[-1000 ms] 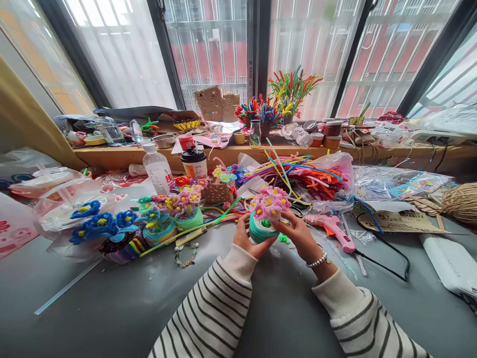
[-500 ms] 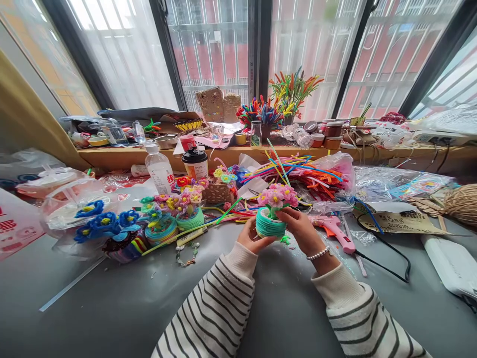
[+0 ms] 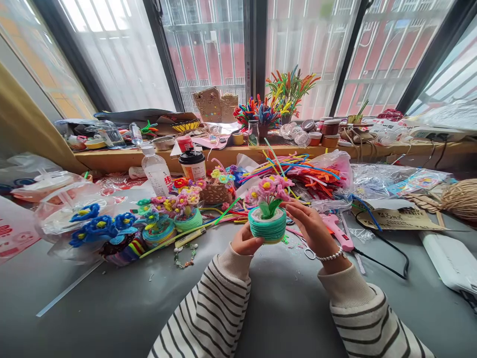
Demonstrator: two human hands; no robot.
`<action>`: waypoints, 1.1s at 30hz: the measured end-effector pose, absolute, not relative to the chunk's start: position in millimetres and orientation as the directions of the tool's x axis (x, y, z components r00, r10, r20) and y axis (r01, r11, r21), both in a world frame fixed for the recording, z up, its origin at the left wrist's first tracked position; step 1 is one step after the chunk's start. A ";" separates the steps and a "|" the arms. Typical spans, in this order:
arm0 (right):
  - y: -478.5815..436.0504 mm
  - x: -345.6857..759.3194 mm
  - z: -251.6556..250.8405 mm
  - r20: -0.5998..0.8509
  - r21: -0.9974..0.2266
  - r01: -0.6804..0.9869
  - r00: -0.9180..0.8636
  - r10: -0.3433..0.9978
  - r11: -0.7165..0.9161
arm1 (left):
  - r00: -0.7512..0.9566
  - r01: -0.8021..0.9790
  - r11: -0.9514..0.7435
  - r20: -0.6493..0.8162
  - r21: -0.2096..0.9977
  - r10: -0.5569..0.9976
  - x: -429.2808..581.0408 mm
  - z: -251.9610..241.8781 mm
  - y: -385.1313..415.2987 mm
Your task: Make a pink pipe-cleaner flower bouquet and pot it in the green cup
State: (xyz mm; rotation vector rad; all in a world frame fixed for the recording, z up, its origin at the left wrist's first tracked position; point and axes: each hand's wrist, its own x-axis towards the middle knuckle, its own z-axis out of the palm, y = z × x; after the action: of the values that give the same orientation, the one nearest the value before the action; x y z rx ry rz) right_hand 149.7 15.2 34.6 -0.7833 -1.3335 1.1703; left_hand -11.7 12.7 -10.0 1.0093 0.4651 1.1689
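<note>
My left hand (image 3: 245, 242) cups the bottom of a small teal pipe-cleaner pot (image 3: 267, 225) and holds it upright above the grey table (image 3: 112, 308). Pink and yellow pipe-cleaner flowers (image 3: 271, 187) with green leaves stand in the pot. My right hand (image 3: 311, 227) touches the pot's right side, fingers by the stems. A bead bracelet circles the right wrist. Both sleeves are striped white and black.
Finished flower pots (image 3: 175, 216) and blue flowers (image 3: 99, 224) lie to the left. A pile of loose pipe cleaners (image 3: 298, 171) sits behind. A pink glue gun (image 3: 337, 231) with black cord lies right. A bottle (image 3: 156, 169), a cup (image 3: 193, 164) and a twine ball (image 3: 460, 199) stand farther back.
The pot went from tilted toward me to upright, and now sits a little higher and right. My right hand shifted from the top of the flowers to the pot's side.
</note>
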 end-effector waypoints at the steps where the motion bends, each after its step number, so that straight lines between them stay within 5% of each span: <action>1: 15.0 149.7 34.3 0.313 -0.941 -0.176 -0.137 0.940 0.288 | 0.365 -0.530 0.043 0.183 0.847 0.913 -12.1 -9.8 12.5; 28: 7.4 139.8 42.1 0.210 -0.975 -0.111 -0.195 0.958 0.191 | 0.277 -0.463 -0.092 0.242 0.882 0.930 -10.0 -20.1 11.3; 33: 8.8 139.3 39.4 0.209 -0.972 -0.151 -0.216 0.954 0.179 | 0.236 -0.330 -0.180 0.266 0.927 0.935 -5.5 -25.6 8.7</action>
State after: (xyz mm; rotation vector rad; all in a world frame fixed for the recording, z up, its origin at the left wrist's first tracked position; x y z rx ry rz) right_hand 139.3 8.8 39.4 -0.8487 -1.3628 1.2830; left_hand -5.5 8.7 -25.6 1.2560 0.6602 1.2886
